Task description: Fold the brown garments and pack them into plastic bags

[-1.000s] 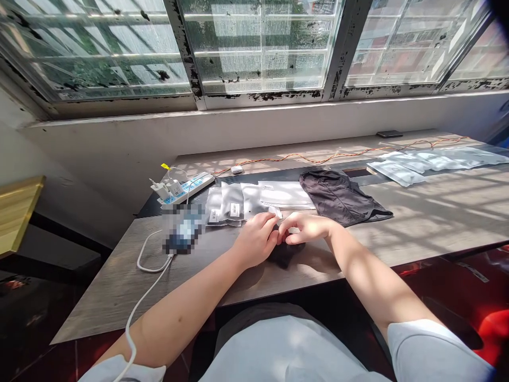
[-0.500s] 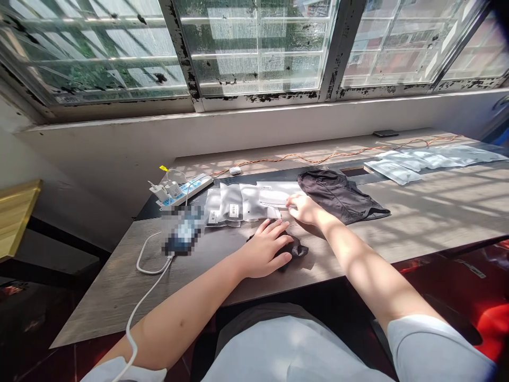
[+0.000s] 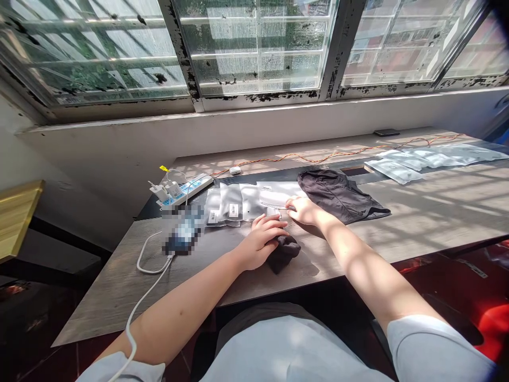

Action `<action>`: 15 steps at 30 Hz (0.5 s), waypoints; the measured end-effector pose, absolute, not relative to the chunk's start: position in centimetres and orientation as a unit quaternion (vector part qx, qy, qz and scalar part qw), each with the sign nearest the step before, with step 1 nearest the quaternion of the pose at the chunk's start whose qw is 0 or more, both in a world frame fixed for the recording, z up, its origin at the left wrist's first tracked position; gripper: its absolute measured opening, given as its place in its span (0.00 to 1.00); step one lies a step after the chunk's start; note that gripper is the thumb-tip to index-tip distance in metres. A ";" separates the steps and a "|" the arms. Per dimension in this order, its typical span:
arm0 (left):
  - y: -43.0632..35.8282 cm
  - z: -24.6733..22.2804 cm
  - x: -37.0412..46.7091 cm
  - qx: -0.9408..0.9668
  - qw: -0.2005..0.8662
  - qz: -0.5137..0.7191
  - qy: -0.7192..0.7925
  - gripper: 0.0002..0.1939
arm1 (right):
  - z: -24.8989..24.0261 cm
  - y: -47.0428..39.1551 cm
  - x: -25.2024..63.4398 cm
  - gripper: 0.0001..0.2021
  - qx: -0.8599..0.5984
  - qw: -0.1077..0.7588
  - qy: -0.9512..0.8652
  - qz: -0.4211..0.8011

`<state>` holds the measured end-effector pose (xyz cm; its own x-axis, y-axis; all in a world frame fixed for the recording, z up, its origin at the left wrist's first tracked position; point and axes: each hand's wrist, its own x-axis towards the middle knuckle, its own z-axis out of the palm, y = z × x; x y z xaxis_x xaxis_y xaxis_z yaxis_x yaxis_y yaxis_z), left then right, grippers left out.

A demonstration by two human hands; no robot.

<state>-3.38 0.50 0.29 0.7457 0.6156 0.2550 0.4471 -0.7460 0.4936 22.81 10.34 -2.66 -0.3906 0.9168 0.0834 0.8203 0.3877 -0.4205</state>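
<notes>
My left hand [image 3: 257,242] grips a small folded dark cloth [image 3: 283,252] and holds it just above the wooden table [image 3: 417,223] near its front edge. My right hand [image 3: 304,210] reaches forward and rests its fingers on the edge of a clear plastic bag [image 3: 278,193], pinching it. That bag lies on top of a row of similar clear bags with white labels [image 3: 230,205]. A larger dark garment [image 3: 338,194] lies spread out just to the right of my right hand.
A white power strip with chargers [image 3: 178,190] sits at the back left, a blurred device [image 3: 183,229] with a white cable beside it. More clear bags [image 3: 417,159] lie at far right. An orange wire [image 3: 318,157] and a dark phone [image 3: 384,132] lie along the back.
My right hand moved from the small cloth forward to the plastic bag. My left hand pressed flat on the cloth, then curled around it and lifted it slightly.
</notes>
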 end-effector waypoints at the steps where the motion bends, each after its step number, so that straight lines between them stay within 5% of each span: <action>1: 0.8 0.4 -3.8 0.913 0.200 0.214 0.283 0.23 | -2.6 10.4 22.8 0.12 -0.530 0.149 -0.820 0.157; 7: 2.0 0.1 -5.2 0.919 0.232 0.228 0.225 0.17 | -2.5 10.4 22.8 0.13 -0.531 0.134 -0.823 0.151; 10: 1.8 0.3 -4.7 0.902 0.248 0.209 0.283 0.22 | -2.5 10.4 22.8 0.13 -0.534 0.136 -0.821 0.148; 13: 1.0 0.9 -4.1 0.898 0.228 0.128 0.353 0.15 | -2.6 10.4 22.8 0.12 -0.529 0.137 -0.825 0.144; 15: 0.6 1.2 -3.9 0.905 0.211 0.060 0.363 0.23 | -2.7 10.5 22.8 0.13 -0.528 0.136 -0.826 0.142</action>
